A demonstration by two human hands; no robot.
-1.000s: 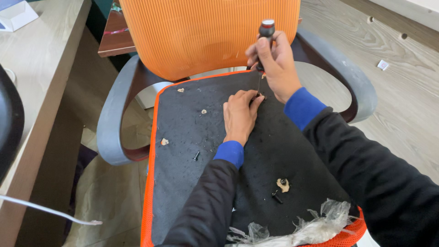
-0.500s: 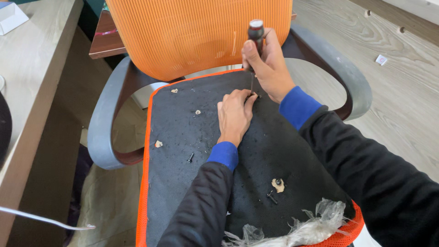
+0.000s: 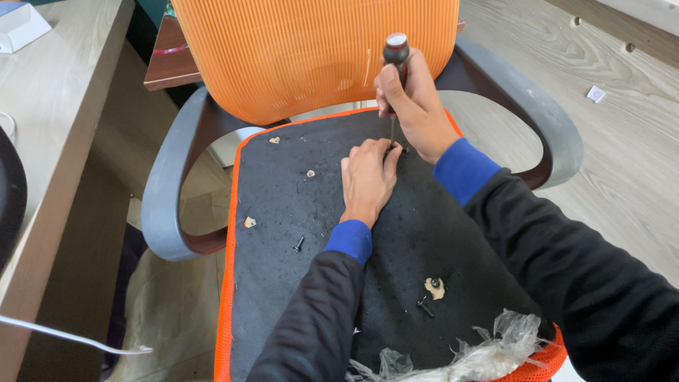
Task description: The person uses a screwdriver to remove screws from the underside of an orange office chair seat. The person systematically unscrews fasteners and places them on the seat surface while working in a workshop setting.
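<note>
My right hand (image 3: 417,110) grips a screwdriver (image 3: 395,56) with a black handle, held upright with its tip down on the black underside of an orange chair seat (image 3: 283,205). My left hand (image 3: 366,180) lies flat on the seat, fingertips pinched around the screwdriver tip where a screw sits, mostly hidden. A loose black screw (image 3: 299,244) lies to the left of my left forearm. Another black screw (image 3: 426,306) lies near a torn hole (image 3: 436,286) closer to me.
An orange mesh backrest (image 3: 311,49) stands behind the seat, with grey armrests (image 3: 166,191) on both sides. Crumpled clear plastic (image 3: 460,354) lies at the near seat edge. A wooden desk (image 3: 49,127) is on the left, with a white cable (image 3: 71,338). Wood floor lies to the right.
Both hands stay in place on the screw. The screwdriver handle has shifted slightly as my right hand works it; the view has drifted a little.
</note>
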